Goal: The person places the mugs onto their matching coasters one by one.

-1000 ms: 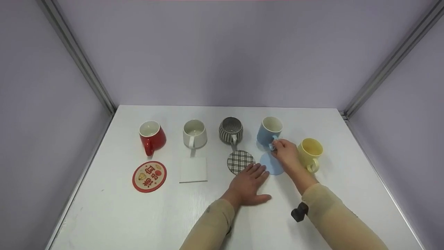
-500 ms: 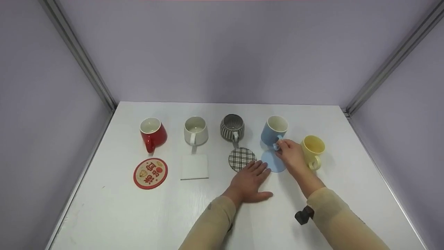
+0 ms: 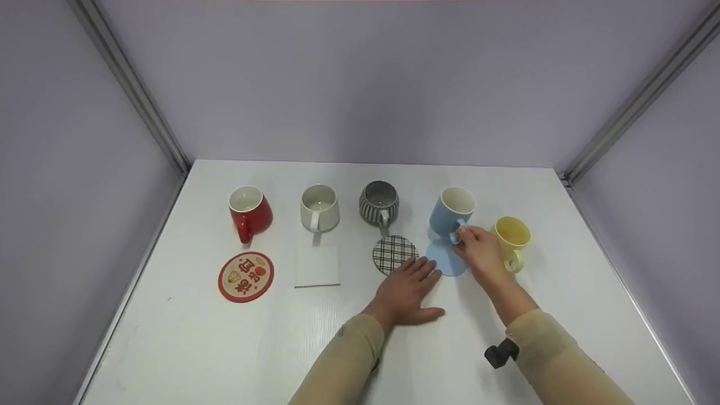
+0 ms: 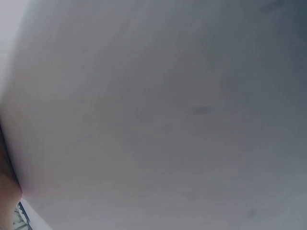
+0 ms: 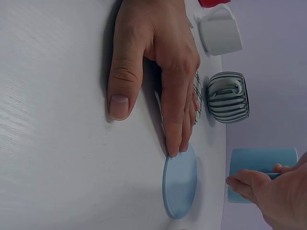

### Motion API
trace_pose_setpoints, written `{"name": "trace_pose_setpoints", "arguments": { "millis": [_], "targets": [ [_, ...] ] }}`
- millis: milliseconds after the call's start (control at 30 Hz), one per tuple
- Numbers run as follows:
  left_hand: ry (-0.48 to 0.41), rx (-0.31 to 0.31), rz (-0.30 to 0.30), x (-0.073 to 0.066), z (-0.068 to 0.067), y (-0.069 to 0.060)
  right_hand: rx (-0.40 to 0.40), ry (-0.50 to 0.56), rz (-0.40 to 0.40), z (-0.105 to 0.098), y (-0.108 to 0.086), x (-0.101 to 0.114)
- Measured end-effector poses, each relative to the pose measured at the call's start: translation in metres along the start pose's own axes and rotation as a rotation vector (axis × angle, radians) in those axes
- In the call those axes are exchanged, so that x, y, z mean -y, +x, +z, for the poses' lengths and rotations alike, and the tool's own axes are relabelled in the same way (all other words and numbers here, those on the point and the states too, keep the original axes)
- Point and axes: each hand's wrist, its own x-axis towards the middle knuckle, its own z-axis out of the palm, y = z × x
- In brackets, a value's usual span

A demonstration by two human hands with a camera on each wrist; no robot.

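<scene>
In the head view my right hand [image 3: 478, 252] pinches the handle of the light blue mug [image 3: 448, 219], behind the round blue coaster [image 3: 447, 257]. My left hand [image 3: 406, 292] lies flat with fingers spread, its fingertips at the edges of the plaid coaster [image 3: 394, 253] and the blue coaster. The right wrist view shows the left hand [image 5: 158, 62] with fingertips touching the blue coaster [image 5: 181, 184], and the right hand [image 5: 278, 191] at the blue mug [image 5: 261, 160]. Mostly blurred grey surface fills the left wrist view.
A yellow mug [image 3: 513, 232] stands right of my right hand. Left of the blue mug are a striped grey mug [image 3: 378, 207], a white mug [image 3: 319, 212] and a red mug [image 3: 253, 216]. A square white coaster [image 3: 318, 266] and a round red-rimmed coaster [image 3: 246, 277] lie in front.
The blue mug and my right hand have shifted to the right, toward the yellow mug. My left hand has kept its place against the coasters; the whole head view has shifted slightly.
</scene>
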Motion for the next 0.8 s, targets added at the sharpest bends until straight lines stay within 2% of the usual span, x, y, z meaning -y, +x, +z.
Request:
{"name": "trace_pose_setpoints", "arguments": {
  "millis": [333, 800],
  "targets": [
    [0.043, 0.049, -0.027, -0.001, -0.002, 0.0, 0.017, 0.046, -0.031, -0.002, -0.012, -0.003],
    [0.049, 0.038, -0.03, -0.002, -0.001, 0.0, 0.027, -0.003, -0.035, -0.009, -0.026, -0.017]
  ]
}}
